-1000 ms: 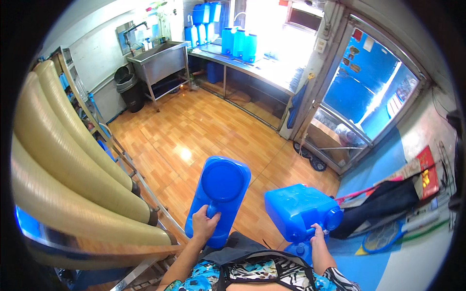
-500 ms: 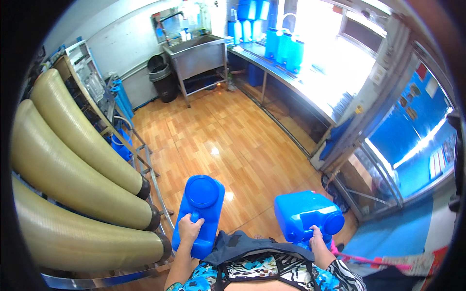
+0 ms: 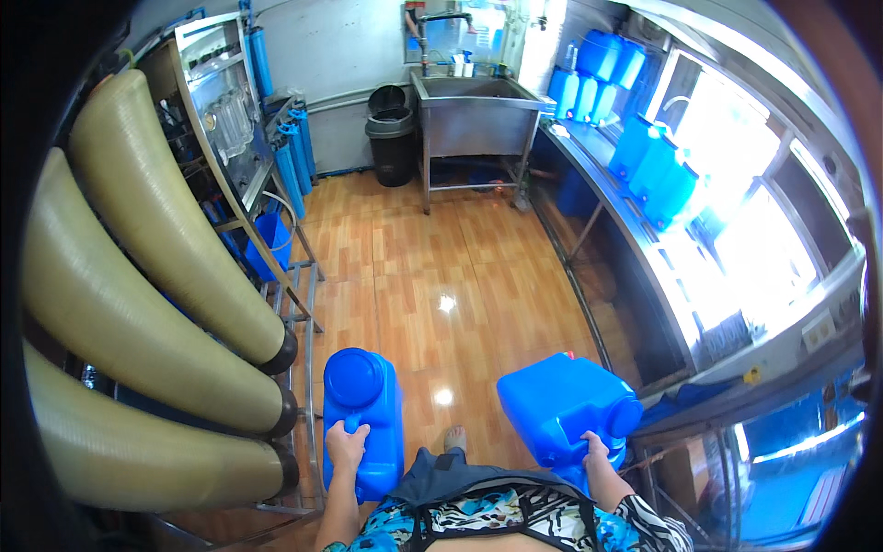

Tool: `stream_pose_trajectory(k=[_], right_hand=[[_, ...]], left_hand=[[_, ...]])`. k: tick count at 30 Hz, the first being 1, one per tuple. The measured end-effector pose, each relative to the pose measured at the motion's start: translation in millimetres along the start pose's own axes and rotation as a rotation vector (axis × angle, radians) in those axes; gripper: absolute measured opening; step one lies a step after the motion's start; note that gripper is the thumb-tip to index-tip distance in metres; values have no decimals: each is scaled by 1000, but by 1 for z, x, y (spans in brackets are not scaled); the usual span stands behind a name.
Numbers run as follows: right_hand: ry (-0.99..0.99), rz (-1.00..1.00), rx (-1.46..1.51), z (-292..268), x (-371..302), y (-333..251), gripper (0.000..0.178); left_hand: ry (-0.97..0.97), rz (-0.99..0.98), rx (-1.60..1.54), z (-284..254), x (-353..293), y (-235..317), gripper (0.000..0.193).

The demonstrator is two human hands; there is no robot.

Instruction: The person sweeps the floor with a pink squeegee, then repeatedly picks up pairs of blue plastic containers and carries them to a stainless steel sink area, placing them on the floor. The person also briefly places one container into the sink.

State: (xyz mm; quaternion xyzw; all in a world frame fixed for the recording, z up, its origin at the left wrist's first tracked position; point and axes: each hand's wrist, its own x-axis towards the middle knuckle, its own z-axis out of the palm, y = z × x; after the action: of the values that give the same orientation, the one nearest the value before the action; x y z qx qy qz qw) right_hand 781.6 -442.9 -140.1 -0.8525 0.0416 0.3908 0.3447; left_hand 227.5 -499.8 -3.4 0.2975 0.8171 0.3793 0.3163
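My left hand is closed round the handle of a blue plastic water jug, which has a wide round blue cap. This jug hangs at my left front, beside the tan tanks. On the other side, my right hand grips the handle of a second blue water jug. That one hangs tilted, its round cap toward the right. Wood-patterned floor shows between the two jugs, and one bare foot appears just past my apron.
Long tan tanks on a metal frame line the left. Ahead stand a black bin and a steel sink. Along the right runs a metal counter holding several blue jugs. Blue filter housings stand by the back left.
My view has turned to the right, so the sink and counter sit further right or nearer. Both jugs are still in my hands, and a foot has come into view.
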Motion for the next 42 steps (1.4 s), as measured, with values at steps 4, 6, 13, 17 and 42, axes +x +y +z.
stream_pose_trajectory(k=[4, 6, 13, 17, 42], right_hand=[[-48, -183, -41, 77, 9, -89, 43], [-31, -244, -30, 115, 6, -130, 45], [-259, -322, -232, 254, 8, -256, 39], [-494, -409, -333, 353, 22, -314, 28], [-1245, -964, -1121, 986, -236, -515, 7]], left_hand=[[58, -15, -18, 30, 61, 38, 25], [76, -22, -12, 41, 91, 53, 25], [166, -27, -94, 79, 194, 95, 20], [212, -168, -125, 103, 241, 116, 21], [705, -670, -571, 170, 522, 165, 15]])
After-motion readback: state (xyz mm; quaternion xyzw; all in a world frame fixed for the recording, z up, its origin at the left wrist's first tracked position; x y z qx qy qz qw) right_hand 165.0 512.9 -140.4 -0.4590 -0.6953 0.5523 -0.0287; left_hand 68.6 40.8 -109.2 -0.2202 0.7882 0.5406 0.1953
